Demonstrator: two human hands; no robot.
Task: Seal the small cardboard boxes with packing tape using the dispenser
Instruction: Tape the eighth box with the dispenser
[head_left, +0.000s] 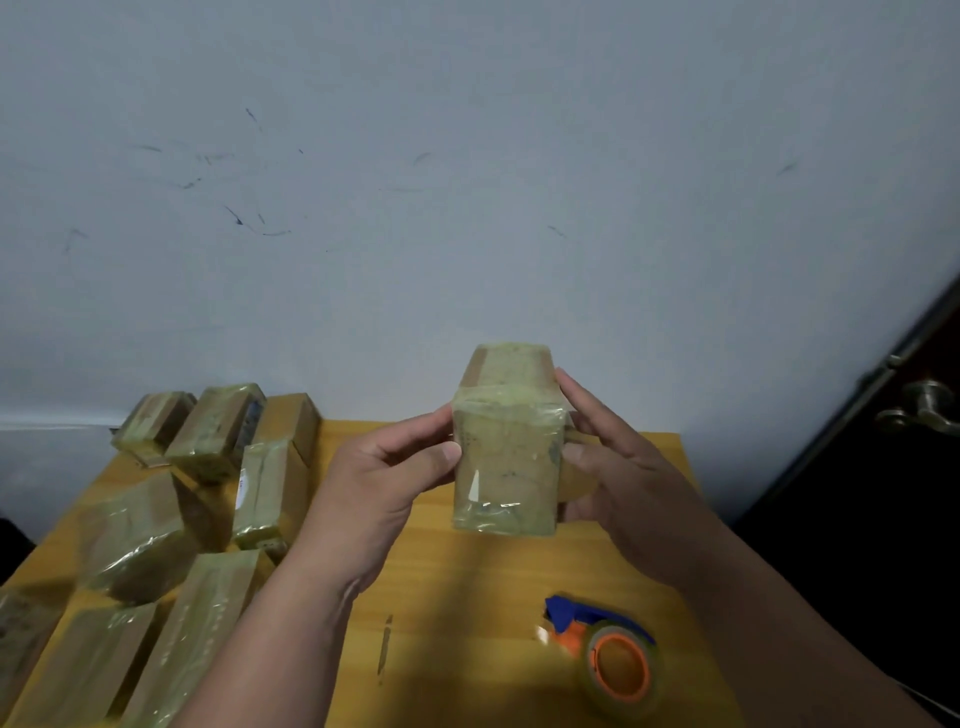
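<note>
We hold one small cardboard box (506, 447) up above the worktop (467, 597), between both hands and clear of the surface. It is already wrapped in glossy yellowish tape film, wrinkled at the near lower edge.

Handling, our judgement: light, since fingertips alone carry it; walls stiff enough not to bow under the pinch; the tape skin looks slick, so grip should stay on opposite side faces near mid-height, not on the taped corners. A loose tab of tape or flap shows at the box's right side, behind the right thumb; we cannot tell which.

Orientation: long axis runs roughly upright, tilted slightly away from us at the top. One broad face looks toward the camera, the upper end face toward the wall (467, 182).

Left hand (384, 478): thumb and curled fingers pinch the box's left edge. Right hand (618, 467): thumb presses the front right edge, fingers wrapped behind the right side.

Below and right of the box, the tape dispenser (608, 649), blue and orange with a clear roll, lies untouched on the worktop. Left of the box, a cluster of taped boxes (208, 493) lies at mixed angles, some touching. Far right of the box, a dark door with a metal handle (930, 405).
</note>
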